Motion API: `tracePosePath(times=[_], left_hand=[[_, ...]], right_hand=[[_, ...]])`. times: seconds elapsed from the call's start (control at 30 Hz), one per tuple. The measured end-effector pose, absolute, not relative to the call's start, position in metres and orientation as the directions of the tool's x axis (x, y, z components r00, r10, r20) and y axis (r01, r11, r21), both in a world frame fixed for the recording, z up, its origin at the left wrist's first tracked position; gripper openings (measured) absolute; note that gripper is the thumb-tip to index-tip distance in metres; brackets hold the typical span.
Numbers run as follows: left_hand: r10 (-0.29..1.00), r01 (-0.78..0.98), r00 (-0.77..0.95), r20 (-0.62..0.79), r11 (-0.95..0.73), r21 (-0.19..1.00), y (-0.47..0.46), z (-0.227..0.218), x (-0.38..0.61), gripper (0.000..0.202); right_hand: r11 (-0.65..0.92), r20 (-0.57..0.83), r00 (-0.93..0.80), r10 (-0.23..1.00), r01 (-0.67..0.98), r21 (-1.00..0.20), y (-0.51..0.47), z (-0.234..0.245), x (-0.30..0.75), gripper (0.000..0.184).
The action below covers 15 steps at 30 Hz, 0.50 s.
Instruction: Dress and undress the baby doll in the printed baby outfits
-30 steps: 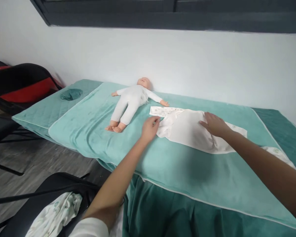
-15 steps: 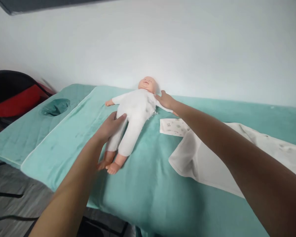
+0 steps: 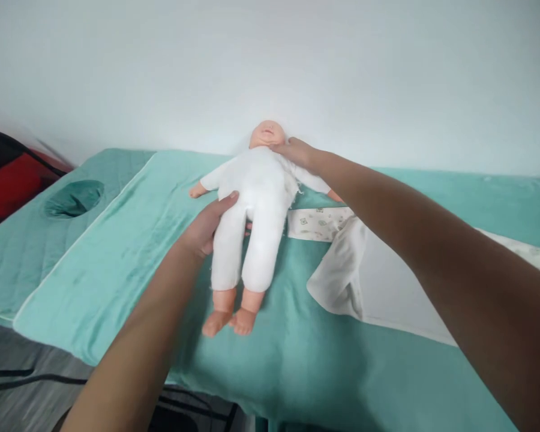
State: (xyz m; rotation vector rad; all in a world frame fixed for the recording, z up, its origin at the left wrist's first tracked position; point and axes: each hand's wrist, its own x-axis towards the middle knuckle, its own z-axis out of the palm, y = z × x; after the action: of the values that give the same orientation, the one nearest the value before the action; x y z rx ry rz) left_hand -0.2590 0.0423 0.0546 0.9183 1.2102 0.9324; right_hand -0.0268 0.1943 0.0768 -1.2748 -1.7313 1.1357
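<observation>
A baby doll [image 3: 261, 186] with a white cloth body lies on its back, head toward the wall and bare feet toward me. My left hand [image 3: 211, 225] is wrapped round the doll's upper leg, thumb on top and fingertips showing between the legs. At the doll's neck and shoulder is my right hand [image 3: 297, 151], its fingers partly hidden behind the neck. Loose threads hang at the doll's side. To the right, a white baby garment [image 3: 396, 288] with a printed sleeve lies spread out, partly covered by my right forearm.
The padded green massage bed [image 3: 117, 252] has a face hole [image 3: 74, 199] at its left end. A white wall [image 3: 270, 66] rises behind it. A black and red chair [image 3: 13, 180] stands at the far left. Cables and dark metal legs show below.
The doll has turned so its legs point more straight toward me, its feet shifting right. My left hand has closed further round the leg. My right hand has shifted closer to the neck.
</observation>
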Motion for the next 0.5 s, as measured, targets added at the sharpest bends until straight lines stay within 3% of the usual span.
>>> tracePosePath(times=[0.1, 0.2, 0.4, 0.5], left_hand=[[0.948, -0.128, 0.195, -0.253, 0.28, 0.951, 0.022, 0.062, -0.215, 0.054], [0.943, -0.173, 0.288, -0.17, 0.226, 0.959, -0.003, 0.065, -0.16, 0.051], [0.927, -0.334, 0.332, -0.173, 0.287, 0.898, -0.058, 0.06, -0.048, 0.057], [0.923, -0.38, 0.351, -0.156, 0.292, 0.878, -0.079, 0.05, -0.007, 0.061]], right_hand=[[0.012, -0.076, -0.182, 0.98, 0.439, -0.898, 0.17, 0.1, 0.02, 0.081], [-0.037, -0.087, -0.071, 0.994, 0.527, -0.849, 0.14, 0.116, 0.075, 0.093], [-0.048, -0.063, 0.001, 0.998, 0.667, -0.744, 0.073, 0.13, 0.168, 0.085], [-0.109, -0.093, 0.061, 0.994, 0.698, -0.707, 0.052, 0.123, 0.199, 0.094]])
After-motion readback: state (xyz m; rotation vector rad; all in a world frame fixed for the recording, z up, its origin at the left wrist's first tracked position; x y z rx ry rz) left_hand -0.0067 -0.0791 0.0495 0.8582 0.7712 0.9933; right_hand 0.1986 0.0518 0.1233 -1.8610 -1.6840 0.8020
